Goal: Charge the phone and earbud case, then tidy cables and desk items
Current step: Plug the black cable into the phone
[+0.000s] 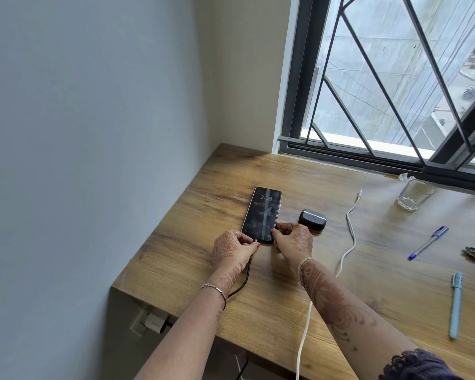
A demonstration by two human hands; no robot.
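While the plug sits at the port: the risks below follow from how things lie on the worktop (258,311).
Phone (262,215): lies flat, screen up and lit, near the left edge of the worktop; its near end is between both hands.
Left hand (232,249): closed, pinching the plug end of the black cable (243,281) at the phone's bottom edge; whether the plug is fully seated cannot be told.
Right hand (292,239): closed on the phone's near right corner, steadying it.
Earbud case (312,219): shut, just beside the right hand, not yet connected.
White cable (350,229): loose across the worktop, free plug near the window, well apart from the case.
Risk, plug: a tilted push could jam or miss the port, since the fingers hide it.
Risk, phone: a hard push could slide it away if the right hand loosens.
Risk, black cable: it drops over the front edge toward the adapter (155,322); a forearm snag could pull it out.
Risk, glass (414,194): dragging the white cable carelessly could knock it.
Pens (428,242): untidied, and could roll.
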